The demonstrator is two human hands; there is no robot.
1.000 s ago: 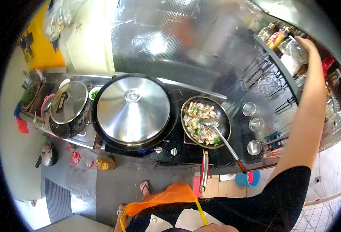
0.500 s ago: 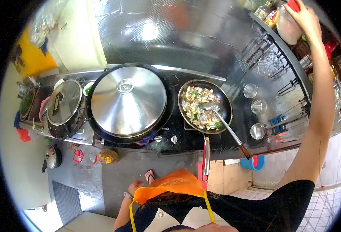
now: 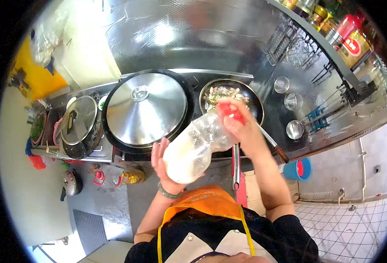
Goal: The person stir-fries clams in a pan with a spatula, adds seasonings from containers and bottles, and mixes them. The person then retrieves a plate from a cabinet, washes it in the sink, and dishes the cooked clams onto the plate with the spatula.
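A clear plastic jar with pale white contents is held tilted in front of my body. My left hand cups its lower end, the fingers spread along the side. At the other end, my right hand is wrapped round the red lid. Behind the lid sits a frying pan of sliced food with bits of green, partly hidden by my right hand. A spatula with a brown handle end leans out over the pan's edge.
Left of the pan stands a wide wok under a steel lid. Further left is a pot with a glass lid. Bottles and a box crowd the upper-right shelf. Strainers hang at the right; a blue bucket stands below.
My right hand has brought the jar from the upper-right shelf down and left, in front of my body. My left hand has risen from my side to its lower end.
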